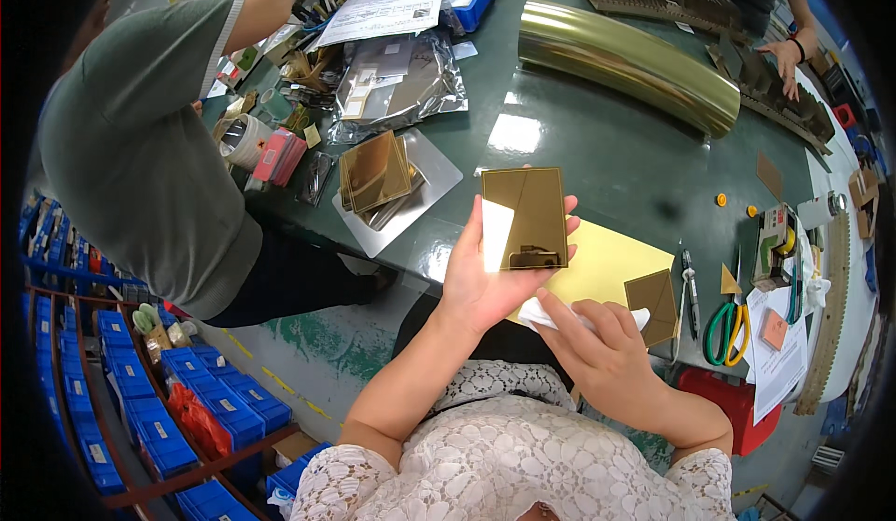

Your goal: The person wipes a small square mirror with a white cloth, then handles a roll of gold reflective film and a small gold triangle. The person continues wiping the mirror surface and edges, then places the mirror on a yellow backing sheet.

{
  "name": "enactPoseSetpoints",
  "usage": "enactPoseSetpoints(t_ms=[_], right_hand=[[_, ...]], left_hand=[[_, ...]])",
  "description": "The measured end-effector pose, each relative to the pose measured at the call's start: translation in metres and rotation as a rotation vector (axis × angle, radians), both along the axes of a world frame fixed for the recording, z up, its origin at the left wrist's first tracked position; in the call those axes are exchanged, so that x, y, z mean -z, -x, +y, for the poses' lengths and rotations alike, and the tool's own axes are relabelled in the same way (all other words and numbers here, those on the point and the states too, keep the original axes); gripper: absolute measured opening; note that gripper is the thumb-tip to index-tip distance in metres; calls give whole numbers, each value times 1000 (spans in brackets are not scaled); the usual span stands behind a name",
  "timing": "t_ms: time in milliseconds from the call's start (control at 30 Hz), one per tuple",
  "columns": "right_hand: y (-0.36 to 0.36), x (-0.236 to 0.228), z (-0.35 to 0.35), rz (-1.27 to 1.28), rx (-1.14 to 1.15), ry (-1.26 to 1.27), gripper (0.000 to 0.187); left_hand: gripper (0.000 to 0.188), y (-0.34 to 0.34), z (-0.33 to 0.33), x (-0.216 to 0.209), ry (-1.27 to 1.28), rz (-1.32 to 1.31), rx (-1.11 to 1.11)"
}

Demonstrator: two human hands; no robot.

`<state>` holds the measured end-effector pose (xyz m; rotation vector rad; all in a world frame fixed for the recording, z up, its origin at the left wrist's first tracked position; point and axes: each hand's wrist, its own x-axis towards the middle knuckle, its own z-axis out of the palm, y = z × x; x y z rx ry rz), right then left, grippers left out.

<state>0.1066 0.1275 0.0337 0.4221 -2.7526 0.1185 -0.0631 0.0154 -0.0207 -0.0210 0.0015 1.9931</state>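
A shiny, gold-brown mirror-like plate (537, 208) rests on the palm of my left hand (481, 278), its fingers curled up past the far right edge. Bright light and a dark shape reflect in its face. Just below it, my right hand (597, 344) pinches a folded white cloth (537, 313), apart from the plate. Under both hands lies a yellow sheet (621, 258) on the green table. Another brown plate (653, 305) sits on the sheet's right corner. To the left, several similar plates (375, 171) are stacked on a silver metal sheet (439, 162).
A big gold roll of film (625, 69) lies across the far table. Scissors with green and yellow handles (726, 333) and a pen-like tool (690, 292) are at right. A co-worker in a grey top (149, 138) stands at left. Blue bins (154, 432) fill a lower-left rack.
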Motion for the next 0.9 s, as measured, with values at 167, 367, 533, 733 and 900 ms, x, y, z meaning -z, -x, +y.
enactPoseSetpoints(t_ms=[167, 367, 533, 733, 900], right_hand=[[-1, 4, 1, 12, 14, 17, 28], [0, 2, 4, 28, 65, 3, 33], [4, 7, 14, 115, 160, 4, 34], [8, 5, 20, 105, 222, -8, 33], [7, 2, 28, 87, 268, -18, 35]], left_hand=[[64, 0, -1, 1, 8, -23, -4], [65, -1, 0, 3, -17, -7, -15], [67, -1, 2, 7, -39, 78, -22], [68, -4, 2, -1, 48, 50, -6], [68, -2, 0, 4, -24, 32, 9]])
